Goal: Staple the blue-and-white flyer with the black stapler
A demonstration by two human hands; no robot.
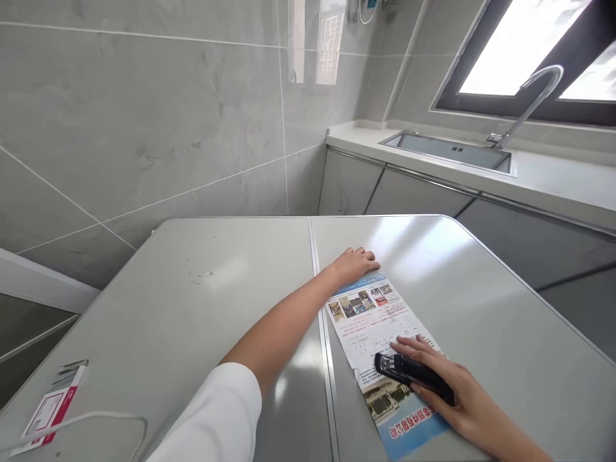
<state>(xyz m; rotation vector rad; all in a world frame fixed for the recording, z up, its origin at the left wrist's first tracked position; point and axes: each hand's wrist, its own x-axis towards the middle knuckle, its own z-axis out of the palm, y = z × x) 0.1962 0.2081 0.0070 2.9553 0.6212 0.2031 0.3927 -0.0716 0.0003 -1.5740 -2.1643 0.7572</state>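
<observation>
A long printed leaflet [373,327] with photos and blue ends lies flat on the grey table, slanting from its middle towards me. My left hand [357,264] rests on the leaflet's far end, fingers stretched out and lying flat against it. Lower down, my right hand [445,382] is wrapped round a black stapler [418,375], whose metal nose points left over the leaflet's printed lower part. Whether the stapler touches the paper, I cannot tell. The palm hides part of the leaflet's right edge.
A red and white packet [52,410] with grey metal strips [72,367] lies at the table's left, with a pale cable [103,416] across it. The folding table [231,269] has a centre seam. Behind are a sink [447,151], a tap [534,106] and tiled walls.
</observation>
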